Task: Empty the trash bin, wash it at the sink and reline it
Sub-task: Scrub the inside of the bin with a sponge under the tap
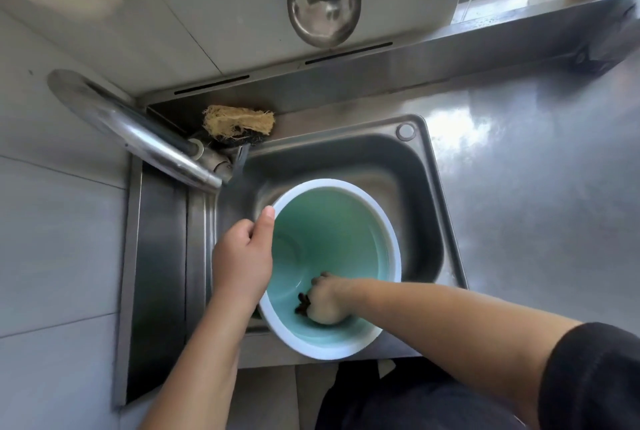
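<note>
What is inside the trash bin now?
Inside the trash bin the right hand grips something dark, partly covered, so I cannot identify it. The rest shows bare teal wall.

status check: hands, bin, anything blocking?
Left hand grips bin rim, thumb on top. Right hand inside bin, curled on a dark scrubber. Bin tilted in the sink, unlined. Nothing blocking.

Bin (346, 218) in sink (408, 166); sponge (239, 123) behind.
</note>
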Demonstrator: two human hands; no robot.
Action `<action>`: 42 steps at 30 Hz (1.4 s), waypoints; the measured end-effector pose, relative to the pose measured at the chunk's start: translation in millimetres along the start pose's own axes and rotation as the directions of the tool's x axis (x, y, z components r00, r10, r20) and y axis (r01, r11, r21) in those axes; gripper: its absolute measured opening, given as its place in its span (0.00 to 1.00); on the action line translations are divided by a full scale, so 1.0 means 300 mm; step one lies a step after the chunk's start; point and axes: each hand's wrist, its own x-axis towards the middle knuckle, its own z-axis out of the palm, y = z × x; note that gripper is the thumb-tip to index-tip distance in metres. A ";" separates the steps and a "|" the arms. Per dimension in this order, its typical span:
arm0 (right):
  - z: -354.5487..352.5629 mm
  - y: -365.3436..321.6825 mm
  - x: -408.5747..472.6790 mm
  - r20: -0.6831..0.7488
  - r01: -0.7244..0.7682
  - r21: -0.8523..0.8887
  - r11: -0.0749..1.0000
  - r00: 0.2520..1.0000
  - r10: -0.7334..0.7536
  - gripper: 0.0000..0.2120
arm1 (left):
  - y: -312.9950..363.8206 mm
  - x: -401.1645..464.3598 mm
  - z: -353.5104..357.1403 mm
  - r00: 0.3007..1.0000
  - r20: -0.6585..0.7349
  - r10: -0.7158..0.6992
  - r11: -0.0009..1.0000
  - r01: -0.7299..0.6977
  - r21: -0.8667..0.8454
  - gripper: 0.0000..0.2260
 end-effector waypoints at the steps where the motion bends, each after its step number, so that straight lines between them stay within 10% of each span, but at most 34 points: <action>1: -0.006 -0.025 0.005 0.029 -0.030 0.142 0.989 0.999 0.026 0.21 | -0.008 0.001 -0.004 1.000 -0.005 -0.006 1.000 0.006 -0.011 0.26; 4: -0.026 -0.091 0.017 0.099 -0.112 0.584 0.804 0.993 0.067 0.17 | -0.033 0.001 -0.012 1.000 -0.002 -0.029 0.997 0.029 -0.066 0.27; 10: -0.073 -0.246 0.031 0.035 -0.034 0.999 -0.014 0.994 0.101 0.08 | -0.091 0.006 -0.022 0.998 -0.008 -0.069 0.993 0.068 -0.098 0.32; 15: -0.211 -0.294 0.051 -0.079 0.140 0.723 -0.676 0.990 0.120 0.09 | -0.109 0.021 -0.032 0.996 0.002 -0.088 0.987 0.087 -0.139 0.29; 21: -0.378 -0.186 0.035 0.036 0.334 0.226 -0.915 0.936 0.351 0.14 | -0.103 0.027 -0.043 1.000 -0.017 -0.019 0.998 0.018 -0.059 0.27; 27: -0.386 -0.113 0.017 0.230 0.484 0.201 -0.851 0.822 0.522 0.14 | -0.109 0.019 -0.015 0.999 0.014 -0.042 0.995 0.043 -0.094 0.31; 33: -0.317 -0.263 0.087 -0.089 0.368 0.642 -0.673 0.907 0.412 0.12 | -0.151 0.029 -0.038 0.992 0.020 -0.125 0.981 0.126 -0.146 0.30; 38: -0.071 -0.282 0.064 -0.202 0.176 0.955 0.238 0.975 0.093 0.09 | -0.188 0.027 -0.070 0.992 -0.005 -0.124 0.974 0.121 -0.190 0.29; 40: -0.041 -0.198 0.021 -0.105 0.099 0.667 0.738 0.994 -0.038 0.10 | -0.201 0.019 -0.081 0.993 -0.005 -0.117 0.974 0.114 -0.194 0.35; 42: -0.057 -0.112 -0.012 0.031 0.115 0.190 0.975 0.992 -0.123 0.12 | -0.202 0.015 -0.085 0.992 0.015 -0.125 0.972 0.125 -0.199 0.37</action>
